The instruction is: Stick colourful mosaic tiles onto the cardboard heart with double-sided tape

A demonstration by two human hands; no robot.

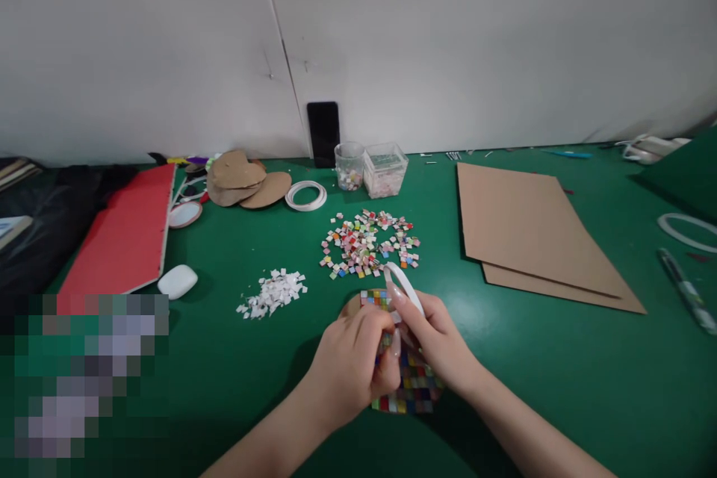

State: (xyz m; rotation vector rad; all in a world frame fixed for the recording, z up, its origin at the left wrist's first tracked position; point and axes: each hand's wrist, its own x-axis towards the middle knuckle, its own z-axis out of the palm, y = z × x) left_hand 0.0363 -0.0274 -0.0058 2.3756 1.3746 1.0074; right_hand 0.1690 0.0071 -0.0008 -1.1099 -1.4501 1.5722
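My right hand (435, 340) holds a small white tape ring (404, 285) upright between thumb and fingers. My left hand (352, 362) pinches at the ring's loose end, fingers closed against those of the right hand. Both hands hover over a cardboard shape covered with small coloured mosaic tiles (413, 387), which lies on the green table (224, 381). Just beyond the hands is a loose pile of coloured tiles (367, 243). A smaller heap of white paper bits (273, 293) lies to the left of the hands.
Brown cardboard sheets (529, 235) lie at right. At the back stand two clear tile containers (373, 168), a black phone (323, 133), a white tape roll (305, 195) and cardboard cut-outs (243, 179). A red board (126, 235) and white case (178, 281) lie left.
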